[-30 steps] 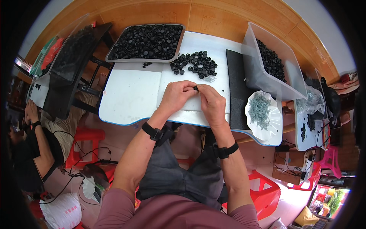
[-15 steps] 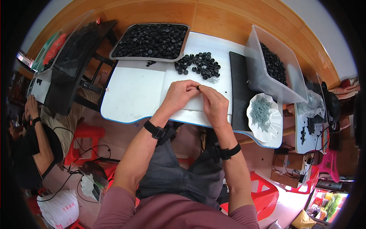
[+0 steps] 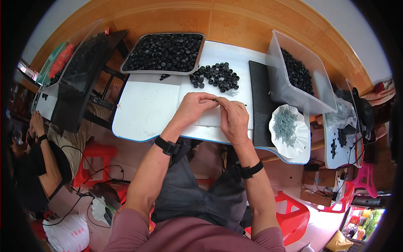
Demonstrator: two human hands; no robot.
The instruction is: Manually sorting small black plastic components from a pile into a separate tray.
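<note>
Over the white table [image 3: 147,105] my two hands meet at the fingertips. My left hand [image 3: 194,108] pinches a small black round part [image 3: 215,100], most of it hidden by the fingers. Thumb and fingers of my right hand [image 3: 235,119] close together right beside that part; whether they grip it too or a tiny piece is hidden. Just beyond my hands lies a loose pile of black round caps [image 3: 218,77]. Next to it is a little heap of small pale translucent pieces [image 3: 231,92].
A metal tray [image 3: 126,67] full of black caps stands at the back left. On the right are a clear plastic bin [image 3: 289,92] of black parts, a dark mat [image 3: 261,109] and a white fluted dish [image 3: 299,145] of grey-green pieces. Another person's hand [image 3: 37,122] shows far left.
The view has shifted slightly, so the table sits a little lower. My hands stay together at the small black part, with the right fingers turned a little more downward.
</note>
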